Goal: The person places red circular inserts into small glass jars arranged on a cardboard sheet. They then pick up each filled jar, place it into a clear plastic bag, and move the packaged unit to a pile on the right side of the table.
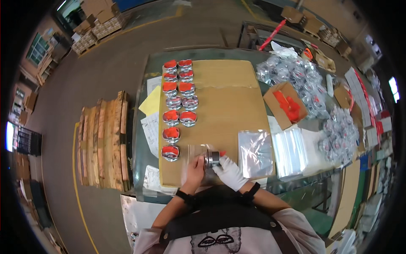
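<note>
Near the front edge of a cardboard sheet (224, 106), a silvery metal piston (213, 158) is held on its side between my two hands. My bare left hand (195, 171) is closed on its left end. A white glove covers my right hand (231, 173), whose fingers grip the right end. A small bit of red (223, 153) shows by the gloved fingertips. Clear plastic film (192, 152) lies around my left hand. Along the sheet's left side stand several more pistons (171, 153), most with red pieces in their tops.
Clear bags (255, 154) lie on the sheet to the right, with another stack of clear bags (290, 151) beyond. A small box (270, 101) holds red pieces. Bagged pistons (296, 74) pile up at the far right. A wooden pallet (103, 144) stands left of the table.
</note>
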Tool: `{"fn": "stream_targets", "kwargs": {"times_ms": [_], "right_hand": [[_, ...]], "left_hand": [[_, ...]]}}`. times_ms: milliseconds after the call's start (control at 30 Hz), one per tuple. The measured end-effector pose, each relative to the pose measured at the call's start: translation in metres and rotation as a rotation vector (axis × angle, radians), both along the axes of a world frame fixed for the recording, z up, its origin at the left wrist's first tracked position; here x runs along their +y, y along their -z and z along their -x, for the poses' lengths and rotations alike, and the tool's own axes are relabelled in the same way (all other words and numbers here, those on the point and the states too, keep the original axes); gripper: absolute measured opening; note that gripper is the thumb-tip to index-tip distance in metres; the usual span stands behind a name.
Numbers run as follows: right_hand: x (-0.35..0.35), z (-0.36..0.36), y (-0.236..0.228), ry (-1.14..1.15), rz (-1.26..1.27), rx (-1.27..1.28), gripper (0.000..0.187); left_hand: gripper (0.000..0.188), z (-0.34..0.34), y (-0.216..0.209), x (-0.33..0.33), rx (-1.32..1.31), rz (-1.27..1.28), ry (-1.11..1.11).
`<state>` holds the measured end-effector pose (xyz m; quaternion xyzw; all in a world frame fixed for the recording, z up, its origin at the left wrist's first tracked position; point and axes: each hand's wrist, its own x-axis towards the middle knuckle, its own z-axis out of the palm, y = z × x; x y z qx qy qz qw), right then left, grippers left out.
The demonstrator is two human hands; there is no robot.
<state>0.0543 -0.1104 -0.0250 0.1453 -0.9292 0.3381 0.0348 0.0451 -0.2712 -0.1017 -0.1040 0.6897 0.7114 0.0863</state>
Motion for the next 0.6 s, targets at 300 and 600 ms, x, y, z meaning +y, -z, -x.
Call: {"fn": "stream_targets", "kwargs": {"times_ms": [300, 600], "right_hand": [[-0.039, 0.015, 0.010, -0.095, 0.019, -0.254, 0.015], [-0.030, 0.014, -0.051, -0.130, 0.139, -0.256, 0.020]], "left_hand": [[0.023, -0.026, -0.125, -0.007, 0.568, 0.518, 0.236], [0.020, -0.026, -0.119, -0.019, 0.340, 0.446, 0.050]]}}
